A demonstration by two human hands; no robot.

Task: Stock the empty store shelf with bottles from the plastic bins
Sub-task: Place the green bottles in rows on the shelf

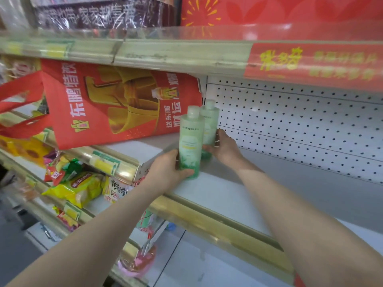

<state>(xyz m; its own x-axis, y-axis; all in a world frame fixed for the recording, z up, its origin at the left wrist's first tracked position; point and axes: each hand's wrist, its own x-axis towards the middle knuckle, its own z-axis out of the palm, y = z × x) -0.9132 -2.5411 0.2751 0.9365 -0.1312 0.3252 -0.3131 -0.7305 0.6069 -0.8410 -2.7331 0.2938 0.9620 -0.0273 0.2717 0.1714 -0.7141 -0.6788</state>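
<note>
Two pale green bottles with white caps stand upright at the left end of the white shelf (259, 195). My left hand (165, 172) grips the nearer bottle (190, 141) low on its body, near the shelf's front edge. Behind it and slightly to the right is the farther bottle (210, 123), held at its lower part by my right hand (224, 147). The two bottles touch or nearly touch. Both forearms reach in from below. No plastic bin is in view.
A red and gold gift bag (116, 104) lies on the shelf just left of the bottles. Behind the shelf is a white pegboard back (300, 129). An upper shelf (165, 54) overhangs closely. Snack packets (78, 187) fill the lower left shelves.
</note>
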